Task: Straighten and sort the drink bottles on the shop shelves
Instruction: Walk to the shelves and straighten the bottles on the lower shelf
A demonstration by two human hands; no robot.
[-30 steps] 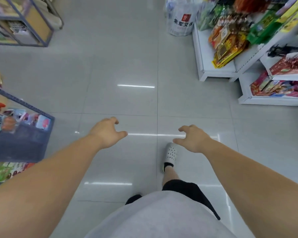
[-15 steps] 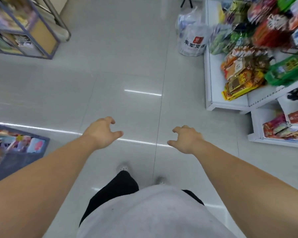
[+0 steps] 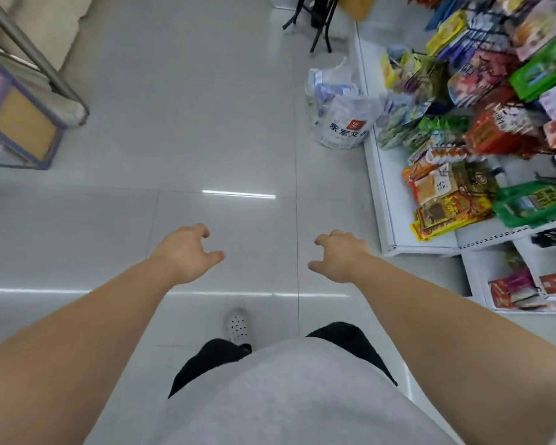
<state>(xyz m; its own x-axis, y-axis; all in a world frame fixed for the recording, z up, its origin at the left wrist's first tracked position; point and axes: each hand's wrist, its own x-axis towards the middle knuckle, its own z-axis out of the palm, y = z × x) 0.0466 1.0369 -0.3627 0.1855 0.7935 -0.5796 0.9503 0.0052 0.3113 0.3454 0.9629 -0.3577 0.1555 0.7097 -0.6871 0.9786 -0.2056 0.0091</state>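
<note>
Shop aisle floor (image 3: 206, 130), snack shelf (image 3: 382, 194) at right, no drink bottles visible. Loosely curled left hand (image 3: 187, 253) and right hand (image 3: 341, 260), holding nothing. Sorting apparently not started.

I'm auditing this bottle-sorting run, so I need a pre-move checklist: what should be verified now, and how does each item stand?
1. Left hand free: ok, holds nothing.
2. Right hand free: ok, holds nothing.
3. Drink bottles in sight: not ok; the white shelf shows snack packets, no bottles.
4. Plastic bag off the walking line: ok, on the floor beside the shelf, to the right.
5. Which shelf needs sorting: cannot tell.
</note>
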